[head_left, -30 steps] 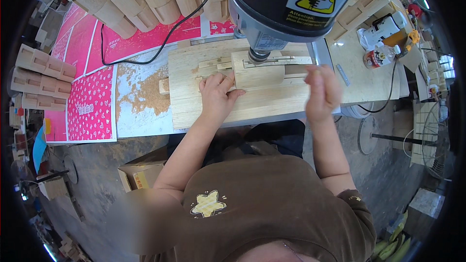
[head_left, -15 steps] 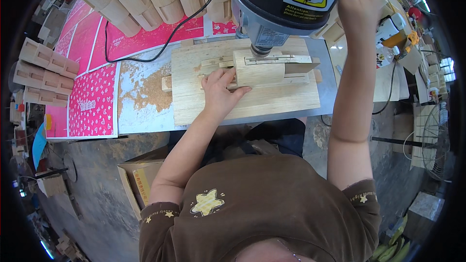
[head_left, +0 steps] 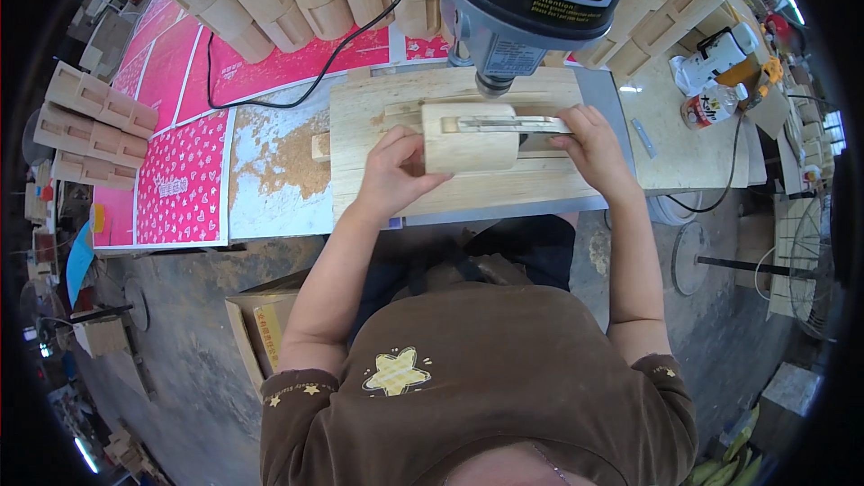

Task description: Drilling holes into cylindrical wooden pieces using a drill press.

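A pale, rounded wooden block (head_left: 470,146) lies on a flat wooden board (head_left: 378,189) below the drill press (head_left: 531,0). My left hand (head_left: 393,171) grips the block's left end, fingers behind and thumb along the near edge. Across the top of the block runs a narrow slotted strip (head_left: 531,124), metallic-looking, that sticks out past its right end. My right hand (head_left: 592,148) is closed on that protruding end, thumb and fingers pinching it. The chuck (head_left: 492,83) of the drill press hangs just beyond the block, apart from it.
Stacked notched wooden blocks (head_left: 297,0) stand at the back left, with more blocks (head_left: 99,117) at the far left. A black cable (head_left: 310,90) curves over the pink sheet (head_left: 180,180). Sawdust (head_left: 292,162) lies left of the board. A bottle (head_left: 711,106) stands at the right.
My right hand has come down from the upper side of the drill press to the strip. The block has shifted slightly left and nearer me, out from under the chuck.
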The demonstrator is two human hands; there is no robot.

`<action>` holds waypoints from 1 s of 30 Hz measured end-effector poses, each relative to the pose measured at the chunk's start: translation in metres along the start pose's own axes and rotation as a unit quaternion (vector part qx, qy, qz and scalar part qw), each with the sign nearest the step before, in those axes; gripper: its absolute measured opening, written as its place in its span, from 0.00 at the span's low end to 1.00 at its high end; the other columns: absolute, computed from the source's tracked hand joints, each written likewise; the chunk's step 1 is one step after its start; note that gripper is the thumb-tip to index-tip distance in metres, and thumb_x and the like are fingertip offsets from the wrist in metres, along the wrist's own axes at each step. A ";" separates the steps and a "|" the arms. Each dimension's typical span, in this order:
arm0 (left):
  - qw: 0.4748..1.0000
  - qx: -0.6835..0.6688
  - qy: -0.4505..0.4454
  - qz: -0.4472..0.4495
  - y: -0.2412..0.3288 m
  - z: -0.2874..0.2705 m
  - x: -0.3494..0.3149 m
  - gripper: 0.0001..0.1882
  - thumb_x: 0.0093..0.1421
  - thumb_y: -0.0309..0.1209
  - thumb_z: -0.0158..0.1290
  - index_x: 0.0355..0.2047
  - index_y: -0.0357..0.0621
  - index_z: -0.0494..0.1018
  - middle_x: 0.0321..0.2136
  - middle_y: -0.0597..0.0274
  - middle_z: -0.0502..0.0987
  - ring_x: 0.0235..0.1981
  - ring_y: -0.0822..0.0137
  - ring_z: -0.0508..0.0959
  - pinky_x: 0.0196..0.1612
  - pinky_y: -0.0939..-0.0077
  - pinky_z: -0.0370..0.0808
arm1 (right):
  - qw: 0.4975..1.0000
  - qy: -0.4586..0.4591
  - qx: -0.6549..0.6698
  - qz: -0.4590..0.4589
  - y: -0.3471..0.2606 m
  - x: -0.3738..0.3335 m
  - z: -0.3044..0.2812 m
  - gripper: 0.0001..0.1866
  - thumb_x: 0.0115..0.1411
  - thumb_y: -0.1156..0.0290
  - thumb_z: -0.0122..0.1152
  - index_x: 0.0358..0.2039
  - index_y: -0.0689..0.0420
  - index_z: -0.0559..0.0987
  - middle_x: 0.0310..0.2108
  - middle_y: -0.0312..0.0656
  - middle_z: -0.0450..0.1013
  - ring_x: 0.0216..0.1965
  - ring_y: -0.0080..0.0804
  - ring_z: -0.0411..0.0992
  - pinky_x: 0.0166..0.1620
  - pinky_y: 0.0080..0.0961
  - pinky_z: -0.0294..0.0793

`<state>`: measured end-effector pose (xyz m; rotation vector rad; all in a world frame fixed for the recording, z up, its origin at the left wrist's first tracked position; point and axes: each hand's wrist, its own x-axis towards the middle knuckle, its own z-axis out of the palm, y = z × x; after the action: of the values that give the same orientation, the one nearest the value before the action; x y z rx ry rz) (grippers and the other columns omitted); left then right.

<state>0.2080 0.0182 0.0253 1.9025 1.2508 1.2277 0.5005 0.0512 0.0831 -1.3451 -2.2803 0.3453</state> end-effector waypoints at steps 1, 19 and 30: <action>1.000 0.005 0.000 -0.004 0.002 -0.014 -0.009 0.19 0.34 0.26 0.68 0.28 0.39 0.75 0.26 0.62 0.70 0.23 0.69 0.70 0.26 0.79 0.69 | 1.000 0.009 0.000 -0.020 -0.002 -0.004 -0.002 0.12 0.48 0.73 0.62 0.34 0.59 0.73 0.31 0.44 0.69 0.38 0.44 0.66 0.42 0.37 0.65; 0.872 -0.222 0.070 -0.431 0.035 -0.069 -0.034 0.19 0.50 0.40 0.62 0.19 0.35 0.73 0.12 0.65 0.70 0.10 0.80 0.65 0.13 0.87 0.61 | 0.999 -0.004 0.018 -0.040 -0.025 -0.023 -0.002 0.14 0.47 0.74 0.62 0.35 0.60 0.73 0.32 0.45 0.68 0.37 0.45 0.65 0.41 0.35 0.65; 0.845 -0.275 0.052 -0.456 0.035 -0.031 -0.017 0.22 0.51 0.45 0.62 0.25 0.34 0.73 0.16 0.68 0.70 0.13 0.79 0.67 0.17 0.88 0.63 | 0.999 0.008 0.000 -0.032 -0.027 -0.025 0.000 0.14 0.46 0.75 0.62 0.35 0.60 0.72 0.32 0.45 0.69 0.38 0.46 0.66 0.41 0.36 0.66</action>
<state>0.1920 -0.0129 0.0607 0.6617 1.3957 0.9819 0.4905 0.0163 0.0879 -1.2666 -2.3050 0.3124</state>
